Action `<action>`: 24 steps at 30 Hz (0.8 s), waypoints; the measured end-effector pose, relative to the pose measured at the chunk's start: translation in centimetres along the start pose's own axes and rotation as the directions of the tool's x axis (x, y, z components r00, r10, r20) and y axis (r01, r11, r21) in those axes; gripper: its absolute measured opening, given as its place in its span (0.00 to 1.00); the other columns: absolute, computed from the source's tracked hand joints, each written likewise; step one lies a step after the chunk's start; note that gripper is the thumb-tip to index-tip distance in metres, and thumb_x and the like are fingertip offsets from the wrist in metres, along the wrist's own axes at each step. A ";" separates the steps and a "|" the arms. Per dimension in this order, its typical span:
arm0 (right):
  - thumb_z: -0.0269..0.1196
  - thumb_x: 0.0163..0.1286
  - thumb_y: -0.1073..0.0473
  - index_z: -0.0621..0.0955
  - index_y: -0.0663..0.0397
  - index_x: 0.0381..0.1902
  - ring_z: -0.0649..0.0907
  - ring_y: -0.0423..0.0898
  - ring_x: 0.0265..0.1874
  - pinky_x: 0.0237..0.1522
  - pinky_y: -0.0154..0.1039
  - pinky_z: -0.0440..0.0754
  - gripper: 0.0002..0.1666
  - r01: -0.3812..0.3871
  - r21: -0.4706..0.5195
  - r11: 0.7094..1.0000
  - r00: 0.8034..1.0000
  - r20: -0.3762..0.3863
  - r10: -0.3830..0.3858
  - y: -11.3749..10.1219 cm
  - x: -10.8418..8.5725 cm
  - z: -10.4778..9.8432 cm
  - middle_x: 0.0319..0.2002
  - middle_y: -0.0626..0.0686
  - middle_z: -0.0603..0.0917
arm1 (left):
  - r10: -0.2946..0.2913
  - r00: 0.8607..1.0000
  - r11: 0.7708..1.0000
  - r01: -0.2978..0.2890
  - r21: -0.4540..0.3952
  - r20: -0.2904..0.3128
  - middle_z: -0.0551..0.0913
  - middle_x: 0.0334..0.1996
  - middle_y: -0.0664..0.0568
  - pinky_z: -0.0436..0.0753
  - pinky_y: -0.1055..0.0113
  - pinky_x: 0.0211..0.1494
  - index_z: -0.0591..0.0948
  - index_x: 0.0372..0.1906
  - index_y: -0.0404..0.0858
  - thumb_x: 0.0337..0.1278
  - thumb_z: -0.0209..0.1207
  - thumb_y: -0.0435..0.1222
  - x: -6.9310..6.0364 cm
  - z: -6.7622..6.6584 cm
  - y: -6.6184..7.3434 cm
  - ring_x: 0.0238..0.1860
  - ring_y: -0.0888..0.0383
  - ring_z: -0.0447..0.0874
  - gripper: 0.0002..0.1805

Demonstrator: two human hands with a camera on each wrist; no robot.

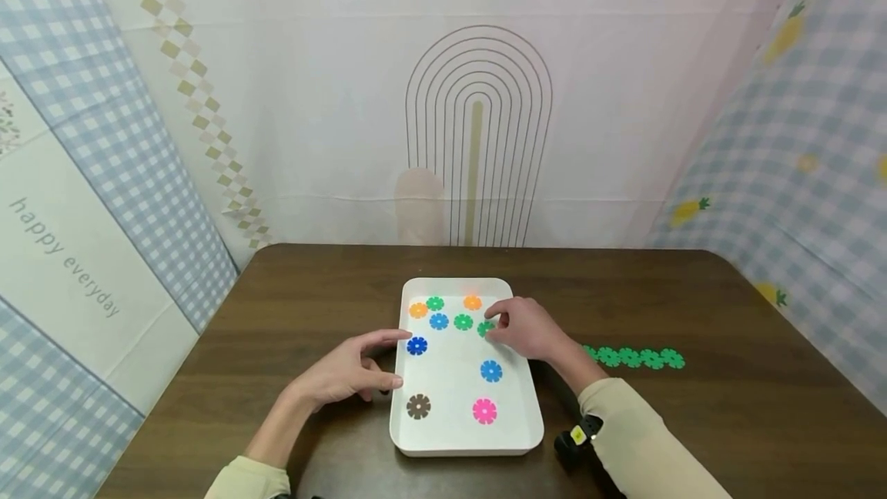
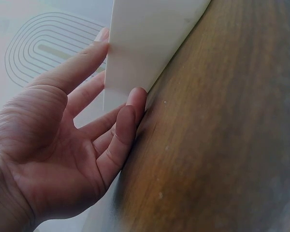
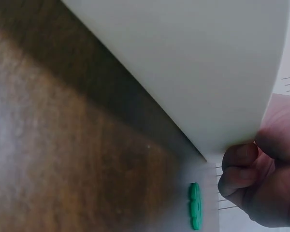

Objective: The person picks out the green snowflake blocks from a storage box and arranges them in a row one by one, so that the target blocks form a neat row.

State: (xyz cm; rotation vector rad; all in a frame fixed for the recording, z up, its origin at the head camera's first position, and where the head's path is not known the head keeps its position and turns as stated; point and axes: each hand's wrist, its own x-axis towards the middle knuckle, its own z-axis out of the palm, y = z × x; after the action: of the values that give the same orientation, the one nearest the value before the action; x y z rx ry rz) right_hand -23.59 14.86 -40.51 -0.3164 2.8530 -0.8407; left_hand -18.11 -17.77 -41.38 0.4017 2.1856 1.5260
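In the head view, a white tray (image 1: 453, 437) is set on a dark wooden table (image 1: 333, 283), and notched discs in several colours are spread across its floor. Along the far part are seen two orange discs (image 1: 473, 303), two green ones (image 1: 463, 322) and a light blue one (image 1: 440, 321); a dark blue disc (image 1: 417, 346) is placed by the left wall, a mid-blue one (image 1: 491, 371) to the right, and a brown disc (image 1: 419, 406) and a pink disc (image 1: 485, 411) nearest the wearer. The right hand (image 1: 530, 327) is reached over the right rim, its thumb and forefinger parted about another green disc (image 1: 485, 328); whether that disc is pinched cannot be told. The left hand (image 1: 346, 368) is placed at the left rim with fingers spread, and nothing is gripped by it. A row of green discs (image 1: 629, 358) is laid on the table right of the tray, partly covered by the right forearm. In the left wrist view, the tray wall is met by loosely bent fingers (image 2: 118, 135), palm exposed. In the right wrist view, bent fingers are seen beside the tray's outer wall, their tips partly hidden, while the green row is shown edge-on below.
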 end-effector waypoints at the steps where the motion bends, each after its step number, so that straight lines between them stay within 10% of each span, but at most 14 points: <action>1: 0.74 0.68 0.58 0.88 0.54 0.57 0.77 0.47 0.31 0.32 0.37 0.77 0.19 -0.001 -0.002 1.000 1.000 0.001 0.001 0.0 0.0 0.0 0.31 0.50 0.81 | -0.001 1.000 1.000 0.001 0.000 -0.002 0.68 0.76 0.37 0.82 0.63 0.32 0.75 0.75 0.46 0.59 0.76 0.38 0.0 0.0 0.0 0.28 0.56 0.78 0.39; 24: 0.73 0.69 0.58 0.89 0.54 0.53 0.78 0.47 0.30 0.31 0.37 0.77 0.15 -0.008 -0.085 0.996 0.999 0.031 0.011 -0.6 0.3 -0.1 0.31 0.50 0.82 | 0.003 1.000 1.000 -0.003 0.019 -0.007 0.68 0.76 0.36 0.83 0.63 0.32 0.75 0.75 0.47 0.59 0.76 0.39 0.0 0.1 0.0 0.27 0.56 0.79 0.39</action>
State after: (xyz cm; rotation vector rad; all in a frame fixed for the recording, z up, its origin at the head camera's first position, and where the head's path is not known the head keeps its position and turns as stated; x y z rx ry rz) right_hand -23.86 14.37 -40.17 -0.3234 2.8635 -0.7073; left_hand -18.02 -17.70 -41.42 0.4062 2.2067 1.5118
